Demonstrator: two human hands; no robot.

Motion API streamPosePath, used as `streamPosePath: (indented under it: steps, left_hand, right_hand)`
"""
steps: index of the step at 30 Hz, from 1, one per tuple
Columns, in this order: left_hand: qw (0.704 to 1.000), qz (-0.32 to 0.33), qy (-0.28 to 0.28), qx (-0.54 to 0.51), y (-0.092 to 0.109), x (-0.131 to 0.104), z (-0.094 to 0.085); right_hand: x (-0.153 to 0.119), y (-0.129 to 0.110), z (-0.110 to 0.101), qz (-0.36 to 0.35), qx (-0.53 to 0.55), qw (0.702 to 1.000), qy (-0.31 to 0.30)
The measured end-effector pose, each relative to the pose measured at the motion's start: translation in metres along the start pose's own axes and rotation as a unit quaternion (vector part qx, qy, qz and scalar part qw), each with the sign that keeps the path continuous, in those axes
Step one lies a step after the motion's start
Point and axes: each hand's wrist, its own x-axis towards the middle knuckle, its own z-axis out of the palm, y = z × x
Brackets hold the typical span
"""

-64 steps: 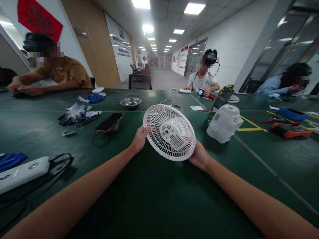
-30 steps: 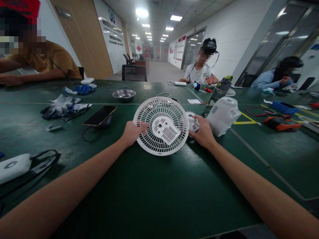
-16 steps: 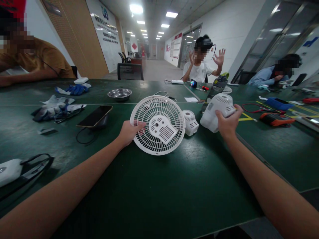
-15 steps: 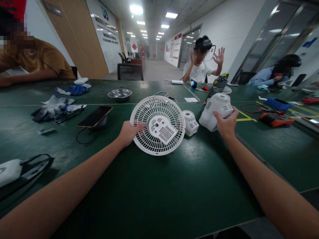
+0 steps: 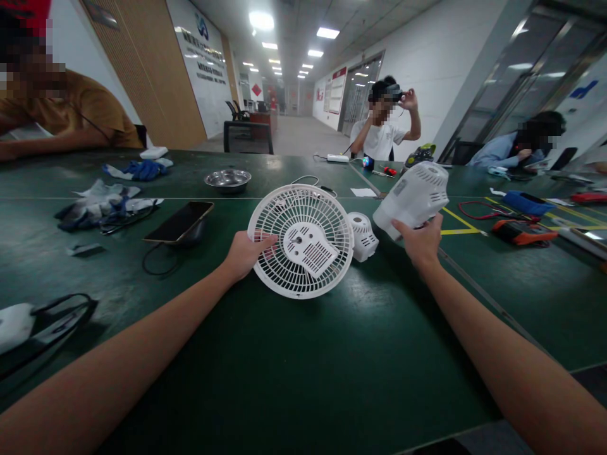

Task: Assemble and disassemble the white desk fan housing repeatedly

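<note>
My left hand [image 5: 246, 254] grips the left rim of a round white fan grille [image 5: 300, 241], thumb over its ribs. The grille's slotted centre plate faces me. My right hand [image 5: 420, 241] is closed on a white plastic housing [image 5: 413, 194], held tilted above the table, with its vented end up and to the right. Between them a smaller white vented part [image 5: 363, 237] rests on the green table [image 5: 303, 373], just behind the grille's right edge.
On the left lie a phone [image 5: 180, 221], gloves [image 5: 107, 205] and a white device with a black cable [image 5: 15, 327]. A metal bowl [image 5: 228, 181] stands farther back. An orange-black meter [image 5: 521, 232] lies right. Three people sit around the table.
My right hand has moved slightly left and tilted the white housing, raising its vented end. The left hand and grille stay almost still. The person opposite has brought a raised hand to the headset.
</note>
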Motion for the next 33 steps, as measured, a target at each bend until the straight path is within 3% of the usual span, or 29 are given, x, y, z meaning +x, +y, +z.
streamPosePath:
  steps: [4,7,15,19,27,33]
  left_hand:
    - [1.000,0.002,-0.002,0.004,0.004,-0.003,0.001]
    - [1.000,0.008,-0.006,0.001,0.007,-0.004,0.002]
    - [1.000,-0.003,0.004,0.009,0.005,-0.002,0.002]
    - [1.000,0.003,0.008,-0.002,0.001,0.001,0.002]
    - [1.000,0.017,0.005,-0.003,0.004,-0.002,0.003]
    - [1.000,0.008,0.001,0.002,0.004,-0.003,0.002]
  right_hand:
    - [-0.013,-0.038,-0.001,-0.085,0.084,0.993,0.001]
    - [-0.029,-0.059,0.002,-0.104,0.082,0.991,-0.016]
    - [-0.065,-0.069,0.014,-0.075,0.003,0.986,-0.150]
    - [-0.058,-0.063,0.011,-0.069,0.014,0.990,-0.124]
    - [0.000,-0.021,-0.016,-0.037,-0.010,0.999,-0.025]
    - [0.027,0.018,-0.022,0.000,-0.031,0.999,-0.031]
